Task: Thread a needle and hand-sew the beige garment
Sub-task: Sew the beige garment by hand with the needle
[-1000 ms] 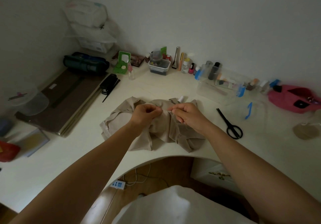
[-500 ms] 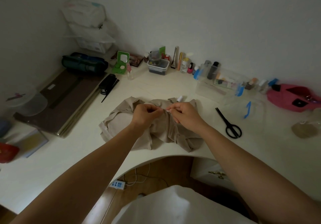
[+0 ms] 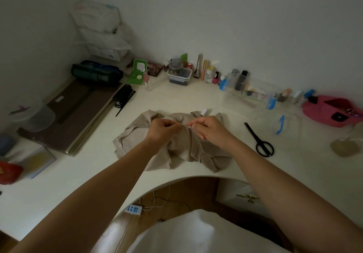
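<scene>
The beige garment [image 3: 182, 150] lies crumpled on the white desk [image 3: 78, 174], in front of me. My left hand [image 3: 164, 130] has curled fingers and pinches a fold of the cloth at its top edge. My right hand [image 3: 211, 130] pinches a thin needle [image 3: 189, 126] whose tip points left into that fold, between both hands. A white thread spool [image 3: 203, 112] stands just behind the garment. The thread itself is too fine to make out.
Black scissors [image 3: 259, 140] lie to the right of the garment. Clear boxes [image 3: 247, 97], small bottles [image 3: 209, 75] and a pink pouch [image 3: 332, 110] line the back and right. A comb [image 3: 124, 97], dark folders [image 3: 72, 113] and a green case [image 3: 96, 75] sit left.
My hands have drawn slightly closer over the fold, the right hand bringing the needle toward the left fingers. The garment has barely shifted.
</scene>
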Demonstrator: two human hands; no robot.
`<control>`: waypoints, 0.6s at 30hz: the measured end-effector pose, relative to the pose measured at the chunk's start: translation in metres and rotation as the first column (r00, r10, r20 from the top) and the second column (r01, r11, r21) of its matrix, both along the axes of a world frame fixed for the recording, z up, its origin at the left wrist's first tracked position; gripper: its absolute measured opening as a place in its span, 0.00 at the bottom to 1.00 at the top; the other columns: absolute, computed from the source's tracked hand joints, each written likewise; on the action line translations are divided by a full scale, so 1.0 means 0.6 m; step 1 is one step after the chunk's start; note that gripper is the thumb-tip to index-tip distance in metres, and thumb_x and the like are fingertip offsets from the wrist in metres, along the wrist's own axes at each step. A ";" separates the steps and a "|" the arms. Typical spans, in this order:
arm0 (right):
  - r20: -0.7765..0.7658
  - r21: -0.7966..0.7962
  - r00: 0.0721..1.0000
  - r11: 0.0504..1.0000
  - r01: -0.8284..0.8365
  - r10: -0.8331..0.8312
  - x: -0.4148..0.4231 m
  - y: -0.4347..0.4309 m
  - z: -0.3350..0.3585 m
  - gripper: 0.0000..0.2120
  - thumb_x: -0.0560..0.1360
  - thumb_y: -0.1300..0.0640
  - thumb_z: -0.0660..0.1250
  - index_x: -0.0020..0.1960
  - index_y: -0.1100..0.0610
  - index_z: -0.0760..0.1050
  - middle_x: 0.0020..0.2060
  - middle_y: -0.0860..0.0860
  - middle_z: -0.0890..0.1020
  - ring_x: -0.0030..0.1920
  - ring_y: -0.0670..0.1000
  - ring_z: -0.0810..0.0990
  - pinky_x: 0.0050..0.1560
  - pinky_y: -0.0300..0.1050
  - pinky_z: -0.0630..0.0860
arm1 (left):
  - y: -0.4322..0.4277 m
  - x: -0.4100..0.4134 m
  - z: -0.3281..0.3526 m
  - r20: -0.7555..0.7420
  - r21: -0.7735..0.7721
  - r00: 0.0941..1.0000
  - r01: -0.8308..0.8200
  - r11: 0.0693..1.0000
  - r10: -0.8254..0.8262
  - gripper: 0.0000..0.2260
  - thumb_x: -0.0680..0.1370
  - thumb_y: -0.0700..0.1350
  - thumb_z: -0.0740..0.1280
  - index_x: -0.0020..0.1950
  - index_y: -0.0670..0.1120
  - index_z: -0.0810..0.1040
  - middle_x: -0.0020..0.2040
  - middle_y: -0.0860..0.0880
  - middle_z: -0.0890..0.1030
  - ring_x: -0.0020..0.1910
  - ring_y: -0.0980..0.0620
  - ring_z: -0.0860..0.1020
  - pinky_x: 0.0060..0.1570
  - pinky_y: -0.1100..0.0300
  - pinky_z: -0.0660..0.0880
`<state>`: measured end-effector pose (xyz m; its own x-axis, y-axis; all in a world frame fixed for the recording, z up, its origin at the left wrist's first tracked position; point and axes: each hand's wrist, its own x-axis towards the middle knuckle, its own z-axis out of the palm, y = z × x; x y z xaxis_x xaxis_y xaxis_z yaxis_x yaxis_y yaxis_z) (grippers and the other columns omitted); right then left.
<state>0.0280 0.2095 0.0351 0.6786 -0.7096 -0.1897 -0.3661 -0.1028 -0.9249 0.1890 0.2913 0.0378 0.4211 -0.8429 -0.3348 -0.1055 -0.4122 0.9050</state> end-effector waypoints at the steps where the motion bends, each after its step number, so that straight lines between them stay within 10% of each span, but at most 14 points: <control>1: 0.006 0.022 1.000 1.000 -0.003 0.003 -0.002 -0.001 0.002 0.12 0.82 0.61 0.59 0.50 0.49 0.80 0.24 0.44 0.72 0.27 0.43 0.69 0.34 0.33 0.70 | 0.000 0.001 0.000 -0.020 0.000 1.000 0.006 1.000 -0.006 0.03 0.76 0.45 0.70 0.42 0.48 0.82 0.43 0.51 0.81 0.45 0.55 0.78 0.44 0.64 0.77; 7: 0.054 0.136 0.998 0.991 0.008 -0.015 -0.007 -0.003 0.006 0.11 0.82 0.63 0.58 0.52 0.54 0.79 0.24 0.44 0.70 0.27 0.42 0.67 0.33 0.32 0.68 | -0.001 0.007 0.000 -0.147 0.015 0.988 0.044 0.999 -0.041 0.05 0.76 0.45 0.70 0.43 0.45 0.83 0.48 0.41 0.82 0.49 0.46 0.81 0.53 0.52 0.80; 18: 0.162 0.320 0.987 0.947 -0.033 -0.020 -0.009 -0.012 -0.003 0.09 0.81 0.66 0.58 0.56 0.62 0.76 0.24 0.45 0.69 0.24 0.42 0.65 0.27 0.31 0.64 | -0.007 0.012 -0.005 -0.443 0.036 0.894 0.095 0.995 -0.069 0.05 0.76 0.41 0.69 0.46 0.40 0.81 0.43 0.43 0.81 0.44 0.48 0.79 0.46 0.59 0.79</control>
